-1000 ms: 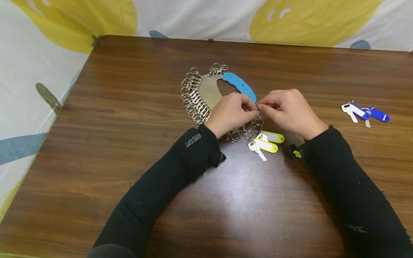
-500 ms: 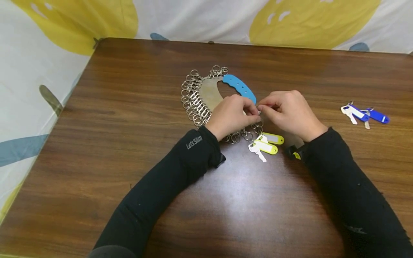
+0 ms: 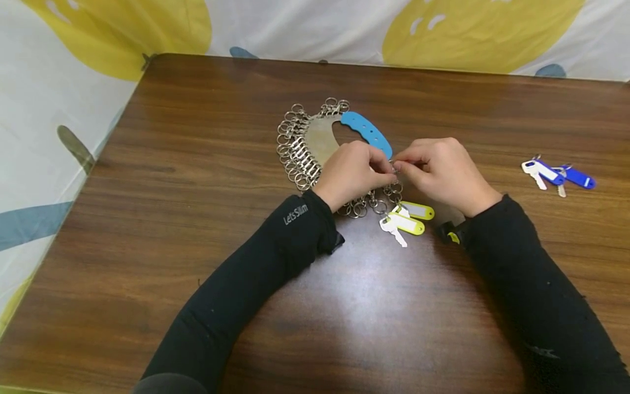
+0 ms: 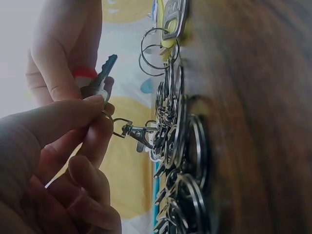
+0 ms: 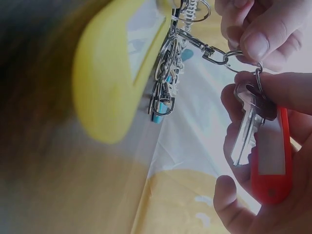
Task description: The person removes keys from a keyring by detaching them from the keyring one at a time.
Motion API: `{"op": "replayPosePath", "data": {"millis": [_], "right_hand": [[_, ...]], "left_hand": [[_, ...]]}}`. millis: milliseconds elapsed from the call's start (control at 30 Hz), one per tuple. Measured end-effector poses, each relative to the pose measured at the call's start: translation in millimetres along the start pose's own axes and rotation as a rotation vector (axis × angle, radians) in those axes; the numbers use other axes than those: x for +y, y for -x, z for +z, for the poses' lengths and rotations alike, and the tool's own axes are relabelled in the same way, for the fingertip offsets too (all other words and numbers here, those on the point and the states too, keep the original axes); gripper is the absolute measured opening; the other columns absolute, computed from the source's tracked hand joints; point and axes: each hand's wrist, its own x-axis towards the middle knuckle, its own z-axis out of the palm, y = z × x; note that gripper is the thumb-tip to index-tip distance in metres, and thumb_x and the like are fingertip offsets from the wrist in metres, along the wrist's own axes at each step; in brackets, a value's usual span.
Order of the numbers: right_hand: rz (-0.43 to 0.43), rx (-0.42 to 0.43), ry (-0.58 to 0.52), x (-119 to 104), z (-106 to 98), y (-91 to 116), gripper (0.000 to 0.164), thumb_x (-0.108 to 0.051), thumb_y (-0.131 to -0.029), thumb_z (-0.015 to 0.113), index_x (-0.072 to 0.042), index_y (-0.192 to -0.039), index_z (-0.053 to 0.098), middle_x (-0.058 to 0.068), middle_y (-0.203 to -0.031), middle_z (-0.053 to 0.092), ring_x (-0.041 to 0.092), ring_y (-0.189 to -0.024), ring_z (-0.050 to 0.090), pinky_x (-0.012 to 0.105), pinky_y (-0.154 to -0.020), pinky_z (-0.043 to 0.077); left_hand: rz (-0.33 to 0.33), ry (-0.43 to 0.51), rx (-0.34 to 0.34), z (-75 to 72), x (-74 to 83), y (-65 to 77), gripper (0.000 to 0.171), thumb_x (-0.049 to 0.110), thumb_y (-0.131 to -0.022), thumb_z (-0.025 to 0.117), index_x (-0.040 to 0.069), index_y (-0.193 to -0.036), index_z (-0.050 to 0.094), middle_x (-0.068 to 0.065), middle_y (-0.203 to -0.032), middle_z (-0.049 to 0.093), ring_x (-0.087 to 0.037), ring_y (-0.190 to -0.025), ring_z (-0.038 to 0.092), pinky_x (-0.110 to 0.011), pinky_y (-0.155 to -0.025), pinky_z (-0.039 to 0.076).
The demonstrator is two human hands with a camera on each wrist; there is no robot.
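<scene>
A metal key holder plate [image 3: 320, 139] with a blue grip [image 3: 366, 131] lies on the table, its curved edge lined with swivel clips and split rings. My left hand [image 3: 351, 174] pinches the split ring [image 5: 235, 54] of one clip, lifted away from the plate. Close against it, my right hand [image 3: 445, 174] holds a silver key [image 5: 246, 134] by its head. A red key tag [image 5: 271, 165] hangs from the same small ring as the key, against the fingers. In the head view the fingers hide this key and tag. Whether the two rings are linked I cannot tell.
Keys with yellow tags [image 3: 407, 224] lie at the holder's near side, hung from its rings. Two keys with blue tags [image 3: 578, 178] lie apart on the right of the brown table [image 3: 197, 164]. A patterned curtain [image 3: 305, 27] stands behind the table.
Both hands stay at the same spot, with only slight finger movement around the ring. The holder and the other keys have not moved.
</scene>
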Motion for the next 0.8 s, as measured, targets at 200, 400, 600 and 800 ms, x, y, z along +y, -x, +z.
{"op": "replayPosePath", "data": {"millis": [200, 400, 600, 800], "right_hand": [[0.01, -0.004, 0.01, 0.5, -0.6, -0.2, 0.012, -0.008, -0.087, 0.063, -0.009, -0.087, 0.076, 0.001, -0.077, 0.071, 0.006, -0.058, 0.047, 0.02, -0.055, 0.035], [0.009, -0.008, 0.016, 1.4, 0.0, -0.4, 0.012, -0.007, -0.087, 0.063, -0.008, -0.087, 0.076, 0.002, -0.077, 0.071, 0.008, -0.06, 0.05, 0.02, -0.057, 0.036], [-0.006, -0.012, 0.012, 1.3, 0.9, 0.0, 0.012, -0.006, -0.086, 0.064, -0.008, -0.086, 0.076, 0.001, -0.076, 0.07, 0.007, -0.06, 0.05, 0.02, -0.057, 0.036], [-0.007, 0.004, 0.013, 2.0, 0.9, -0.1, 0.012, -0.006, -0.085, 0.064, -0.008, -0.087, 0.076, 0.001, -0.076, 0.07, 0.007, -0.059, 0.049, 0.02, -0.056, 0.035]], "left_hand": [[0.001, -0.013, -0.011, -0.2, 1.3, 0.4, 0.009, 0.033, -0.083, 0.072, 0.024, -0.083, 0.074, 0.012, -0.081, 0.071, -0.005, -0.076, 0.059, -0.021, -0.064, 0.042], [0.009, 0.0, -0.025, 1.8, -0.9, -0.5, 0.015, 0.036, -0.087, 0.065, 0.023, -0.088, 0.074, 0.01, -0.085, 0.07, -0.006, -0.075, 0.059, -0.021, -0.065, 0.043], [-0.011, 0.014, 0.007, 3.1, -1.6, -1.5, 0.011, 0.032, -0.085, 0.067, 0.022, -0.085, 0.072, 0.009, -0.083, 0.068, -0.005, -0.076, 0.059, -0.021, -0.066, 0.043], [0.01, -0.001, 0.008, 2.2, 0.0, -0.6, 0.008, 0.03, -0.085, 0.069, 0.023, -0.085, 0.07, 0.01, -0.082, 0.068, -0.006, -0.075, 0.058, -0.021, -0.065, 0.042]]}}
